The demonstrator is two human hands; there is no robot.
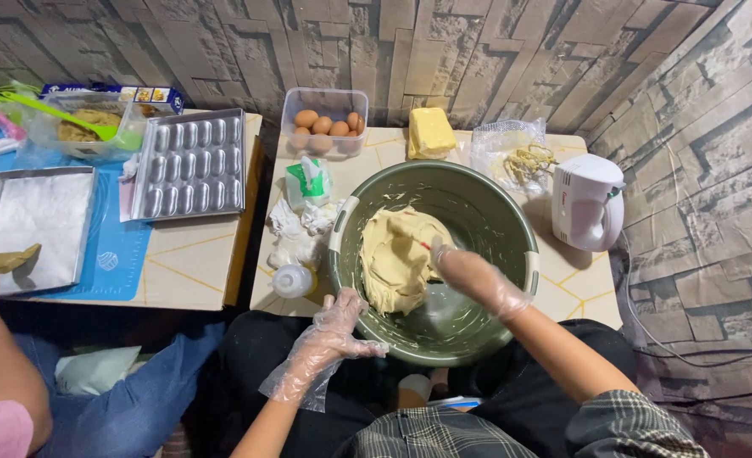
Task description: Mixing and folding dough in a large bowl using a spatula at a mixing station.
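Probably home baking corner: eggs (325,127), butter (430,132)

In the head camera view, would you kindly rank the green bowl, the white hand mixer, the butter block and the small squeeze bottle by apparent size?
1. green bowl
2. white hand mixer
3. butter block
4. small squeeze bottle; butter and bottle look close, so their order is unsure.

Head camera looks steeply down, close over the table (579,280).
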